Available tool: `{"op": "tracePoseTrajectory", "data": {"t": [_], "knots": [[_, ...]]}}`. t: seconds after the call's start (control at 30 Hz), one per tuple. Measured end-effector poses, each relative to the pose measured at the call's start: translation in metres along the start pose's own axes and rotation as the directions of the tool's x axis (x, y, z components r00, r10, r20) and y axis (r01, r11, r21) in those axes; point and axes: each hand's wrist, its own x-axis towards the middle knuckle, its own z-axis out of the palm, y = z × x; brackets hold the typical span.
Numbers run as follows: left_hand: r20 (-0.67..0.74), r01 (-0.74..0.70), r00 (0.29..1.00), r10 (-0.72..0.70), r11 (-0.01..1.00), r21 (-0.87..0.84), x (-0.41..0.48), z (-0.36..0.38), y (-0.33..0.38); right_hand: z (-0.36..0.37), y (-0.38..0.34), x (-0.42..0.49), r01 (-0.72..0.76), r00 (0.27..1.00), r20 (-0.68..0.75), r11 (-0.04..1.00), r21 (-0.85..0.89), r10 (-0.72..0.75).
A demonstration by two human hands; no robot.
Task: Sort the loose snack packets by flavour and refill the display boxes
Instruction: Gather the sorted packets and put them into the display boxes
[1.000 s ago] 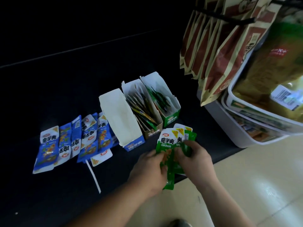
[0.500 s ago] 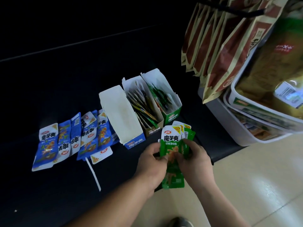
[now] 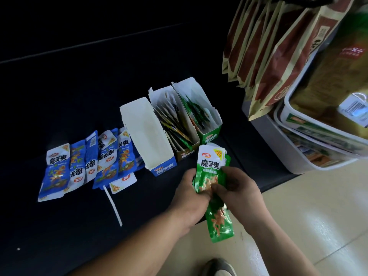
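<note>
Head view, L to R. Far left on the dark flat shelf top (image 3: pixel 79 96) lies a row of blue-and-white foil snack packets (image 3: pixel 57 172), overlapping, some upside down, not boxed yet. A thin white paper strip (image 3: pixel 113 206) lies just in front of them. Next come three open card display boxes side by side, touching: a blue-fronted box w/ white inside (image 3: pixel 164 168), which looks empty from here; a brown-fronted box (image 3: pixel 187 154) w/ mixed packets standing in it; and a green-fronted box (image 3: pixel 211 136), part filled w/ dark green packets.

My left hand (image 3: pixel 189 202) grips a small stack of green-and-white foil packets (image 3: pixel 210 166) from the left edge, fingers curled round it. My right hand (image 3: pixel 241 188) pinches the same stack from the right, thumb on the front. One packet hangs lower than the rest, so the stack isn't squared. The packets are glossy, thin and prob slippery.

Key relation: the green-fronted box sits straight ahead of the stack, just beyond its top edge, apart from it. The stack's long axis points away from me; the box's long axis runs away and a bit left. Right hand looks a touch nearer, so I'd feed from that side after squaring up.

Far right: brown-and-red paper pouches (image 3: pixel 268 56) hanging on a rail, over stacked white plastic tubs (image 3: pixel 294 164).
</note>
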Motion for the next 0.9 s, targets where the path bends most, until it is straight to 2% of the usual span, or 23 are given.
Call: {"op": "tracePoseTrajectory", "data": {"t": [0.2,0.37,0.53,0.63,0.73,0.8,0.9], "knots": [[0.149,-0.082,0.985,0.087,0.996,-0.041,-0.011,-0.008,0.013,-0.011,-0.025,-0.011,-0.039,0.999,0.002,0.902,0.430,0.042],[0.259,-0.109,0.959,0.113,0.994,-0.029,-0.012,-0.018,0.022,-0.012,-0.044,-0.009,-0.009,0.995,-0.075,0.839,0.545,0.059],[0.194,-0.090,0.979,0.062,0.986,0.138,-0.011,-0.042,0.021,-0.008,-0.045,-0.005,-0.030,0.992,-0.076,0.777,0.629,0.099],[0.214,-0.125,0.974,0.077,0.968,0.216,-0.011,-0.063,0.025,-0.009,-0.042,-0.004,-0.002,0.981,-0.151,0.778,0.628,0.124],[0.133,-0.194,0.977,0.168,0.957,0.215,-0.016,-0.083,0.038,-0.016,-0.042,-0.005,0.052,0.974,-0.217,0.859,0.509,0.070],[0.092,-0.240,0.969,0.228,0.958,0.160,-0.017,-0.090,0.048,-0.017,-0.041,-0.008,0.076,0.977,-0.213,0.890,0.450,0.025],[0.051,-0.276,0.961,0.272,0.958,0.077,-0.013,-0.084,0.058,-0.008,-0.045,-0.017,0.096,0.990,-0.135,0.897,0.431,-0.042]]}}
